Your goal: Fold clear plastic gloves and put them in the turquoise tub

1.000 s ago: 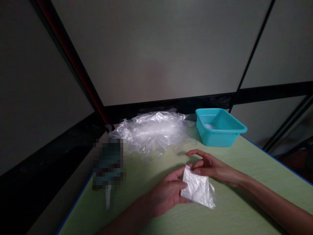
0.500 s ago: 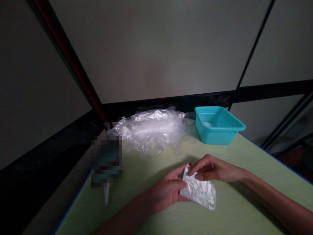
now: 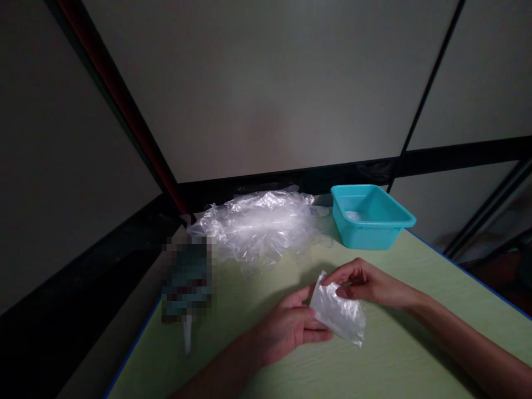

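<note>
A small folded piece of clear plastic film is held just above the pale green table. My left hand grips its lower left edge between thumb and fingers. My right hand pinches its top corner with curled fingers. Both forearms reach in from the bottom of the view.
A heap of crumpled clear plastic lies at the back of the table. To its right stands a turquoise tub with something pale inside. A blurred-out object sits at the table's left edge. Blue trim marks the table's edges.
My right hand went from fingers spread beside the film to pinching its top corner. The film has turned slightly and lifted at that corner. My left hand kept its grip.
</note>
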A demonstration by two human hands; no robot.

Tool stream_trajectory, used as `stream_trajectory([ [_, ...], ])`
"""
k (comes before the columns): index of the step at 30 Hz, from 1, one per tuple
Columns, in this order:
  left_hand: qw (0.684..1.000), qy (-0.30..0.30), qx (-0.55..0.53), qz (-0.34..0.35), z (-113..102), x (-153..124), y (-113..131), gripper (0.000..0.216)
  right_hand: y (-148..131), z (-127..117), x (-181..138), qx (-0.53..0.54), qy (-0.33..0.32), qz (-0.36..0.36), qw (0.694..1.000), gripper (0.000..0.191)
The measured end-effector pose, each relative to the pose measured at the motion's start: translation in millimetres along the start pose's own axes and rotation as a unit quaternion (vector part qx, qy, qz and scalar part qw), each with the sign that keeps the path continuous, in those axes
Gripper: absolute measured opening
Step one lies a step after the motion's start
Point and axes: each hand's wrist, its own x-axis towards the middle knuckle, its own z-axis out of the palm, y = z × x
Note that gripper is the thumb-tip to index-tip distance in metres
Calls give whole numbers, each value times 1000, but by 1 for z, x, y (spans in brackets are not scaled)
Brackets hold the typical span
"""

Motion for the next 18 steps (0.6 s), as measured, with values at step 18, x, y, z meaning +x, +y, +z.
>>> stream_trajectory([
  [18,958,197,117,172,41,97,71,25,-80,-90,-28,-19,261,-19,965,29],
])
